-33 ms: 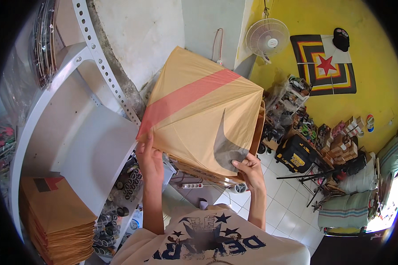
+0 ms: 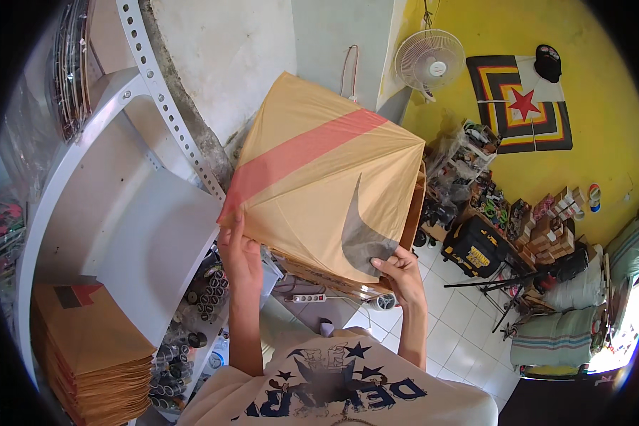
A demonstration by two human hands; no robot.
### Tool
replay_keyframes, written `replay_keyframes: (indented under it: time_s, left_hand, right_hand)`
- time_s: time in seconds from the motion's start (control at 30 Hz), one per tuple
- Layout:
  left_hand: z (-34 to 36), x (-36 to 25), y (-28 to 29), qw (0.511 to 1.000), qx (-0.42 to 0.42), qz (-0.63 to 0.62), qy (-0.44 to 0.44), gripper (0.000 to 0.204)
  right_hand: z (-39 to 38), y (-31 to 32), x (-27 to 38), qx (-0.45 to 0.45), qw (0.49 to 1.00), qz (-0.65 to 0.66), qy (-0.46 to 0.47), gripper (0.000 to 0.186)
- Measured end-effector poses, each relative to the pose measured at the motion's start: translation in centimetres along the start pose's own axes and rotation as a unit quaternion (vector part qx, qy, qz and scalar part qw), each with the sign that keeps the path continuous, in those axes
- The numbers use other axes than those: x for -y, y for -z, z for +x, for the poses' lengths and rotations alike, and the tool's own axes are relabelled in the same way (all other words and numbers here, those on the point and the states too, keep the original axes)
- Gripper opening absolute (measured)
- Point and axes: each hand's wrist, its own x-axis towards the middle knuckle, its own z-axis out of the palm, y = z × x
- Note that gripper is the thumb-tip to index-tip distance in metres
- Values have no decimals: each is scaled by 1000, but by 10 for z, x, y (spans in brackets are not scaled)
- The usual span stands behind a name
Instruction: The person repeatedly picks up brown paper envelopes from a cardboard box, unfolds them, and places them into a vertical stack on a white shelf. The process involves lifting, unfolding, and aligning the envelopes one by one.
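A tan diamond-shaped kite is spread out before me, with a red band across its far left part and a grey curved patch near its right corner. My left hand grips its left corner, thumb on top at the red end. At the near right edge, my right hand pinches the kite by the grey patch, its thumb on top and its fingers partly hidden underneath. Below the kite, a brown cardboard box shows along the near and right sides.
On my left, a white metal shelf bears a stack of folded tan sheets. Spools crowd its lower level. A power strip lies below the box. To the right are a black bag, a tripod and a wall fan.
The kite's far edge is very slightly higher in the picture. Both hands keep their hold with hardly any shift.
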Motion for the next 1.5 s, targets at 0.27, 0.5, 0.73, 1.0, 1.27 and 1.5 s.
replay_keyframes:
  time_s: [0.27,0.5,0.73,1.0,1.27,1.5]
  left_hand:
    - [-1,-10,1,1000,0,20,-18,35]
    - [-7,-28,-12,999,-11,9,-42,39]
    - [-13,-40,-4,992,-12,105,-71,41]
    - [-17,-40,5,992,-1,110,-68,38]
    - [-10,-54,-10,982,-1,172,-73,26]
    - [-13,-48,-51,992,-2,112,-66,24]
  right_hand:
    - [-2,-9,5,-48,997,63,14,19]
    - [7,22,1,-72,992,79,61,23]
    - [2,22,42,-166,957,199,131,47]
    - [1,65,22,-146,973,76,163,39]
    - [-4,63,24,-161,963,108,187,39]
    - [-7,57,31,-192,947,154,207,36]
